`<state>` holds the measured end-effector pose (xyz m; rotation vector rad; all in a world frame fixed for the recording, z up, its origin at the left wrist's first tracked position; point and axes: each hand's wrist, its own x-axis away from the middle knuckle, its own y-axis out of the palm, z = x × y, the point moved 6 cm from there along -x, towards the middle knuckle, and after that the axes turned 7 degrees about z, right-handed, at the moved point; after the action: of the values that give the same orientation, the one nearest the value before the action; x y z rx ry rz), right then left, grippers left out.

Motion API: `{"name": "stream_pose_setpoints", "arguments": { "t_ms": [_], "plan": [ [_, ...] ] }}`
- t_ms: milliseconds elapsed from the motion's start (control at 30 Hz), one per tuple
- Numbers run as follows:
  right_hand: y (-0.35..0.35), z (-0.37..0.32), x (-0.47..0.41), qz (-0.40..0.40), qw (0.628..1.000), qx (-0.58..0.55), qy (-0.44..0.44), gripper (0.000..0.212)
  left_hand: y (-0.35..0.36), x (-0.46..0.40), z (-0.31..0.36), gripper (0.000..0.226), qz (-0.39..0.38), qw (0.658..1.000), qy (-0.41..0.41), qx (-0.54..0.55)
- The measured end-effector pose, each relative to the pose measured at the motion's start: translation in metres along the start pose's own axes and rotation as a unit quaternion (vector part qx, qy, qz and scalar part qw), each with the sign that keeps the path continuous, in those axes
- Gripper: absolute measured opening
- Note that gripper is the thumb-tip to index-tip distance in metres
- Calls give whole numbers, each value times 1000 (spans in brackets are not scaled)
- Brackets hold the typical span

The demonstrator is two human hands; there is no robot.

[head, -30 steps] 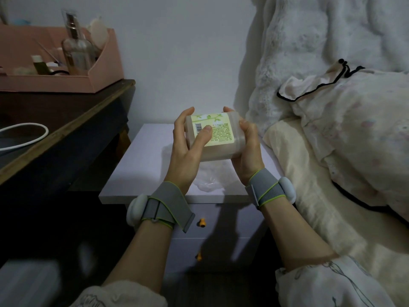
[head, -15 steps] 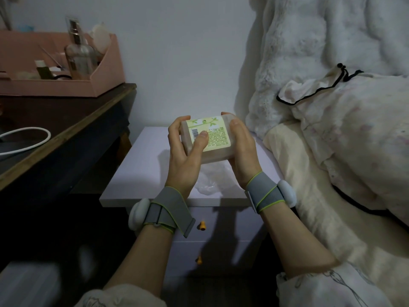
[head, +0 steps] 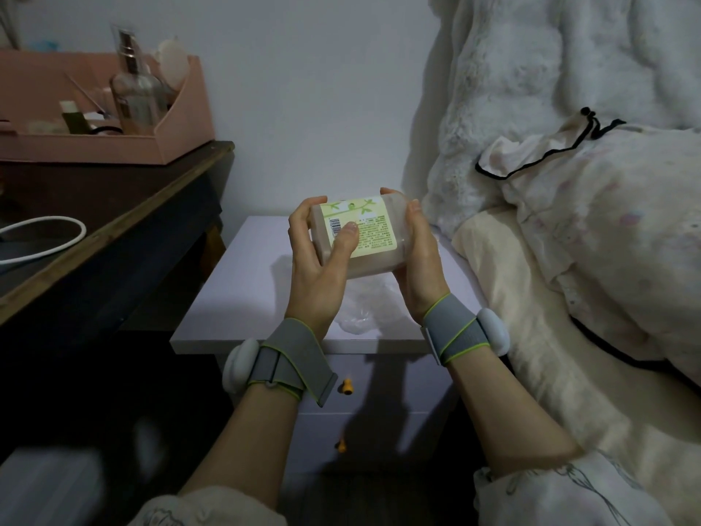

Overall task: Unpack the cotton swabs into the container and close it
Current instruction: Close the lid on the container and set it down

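Both hands hold a pale rectangular pack of cotton swabs (head: 373, 256) above the white nightstand (head: 242, 298), its yellow-green printed label facing me. My left hand (head: 320, 267) grips the pack's left end, thumb pressed on the label near the barcode. My right hand (head: 419, 260) curls round the right end, fingers behind it. Beneath the pack, on the nightstand top, lies a crumpled piece of clear plastic (head: 360, 309), partly hidden by my hands. I cannot make out a separate container.
A dark wooden desk (head: 125, 222) stands to the left, bearing a pink organiser box (head: 178, 119) with a glass bottle and a white cable loop (head: 45, 237). The bed with cream bedding (head: 569, 279) fills the right side. The nightstand has drawers with small yellow knobs (head: 346, 386).
The pack and both hands have dropped lower and a little left in view over the nightstand. The grip looks unchanged.
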<state>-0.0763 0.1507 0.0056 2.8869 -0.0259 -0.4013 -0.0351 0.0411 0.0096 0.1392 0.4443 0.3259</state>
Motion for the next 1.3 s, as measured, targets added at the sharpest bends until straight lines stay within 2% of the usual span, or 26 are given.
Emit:
{"name": "stream_pose_setpoints", "arguments": {
  "t_ms": [267, 700, 1133, 1300],
  "plan": [
    [3, -7, 2, -33, 999, -7, -2, 34, -2, -1, 1, 36, 0, 1000, 8, -18],
    [1, -2, -1, -21, 1000, 1, 7, 34, -2, -4, -4, 42, -26, 999, 4, -18],
    [7, -6, 3, -35, 999, 16, -6, 34, -4, -4, -4, 37, -4, 1000, 7, -18],
    [5, 2, 4, -34, 999, 20, 23, 33, -3, -6, -13, 38, -4, 999, -21, -39]
  ]
}}
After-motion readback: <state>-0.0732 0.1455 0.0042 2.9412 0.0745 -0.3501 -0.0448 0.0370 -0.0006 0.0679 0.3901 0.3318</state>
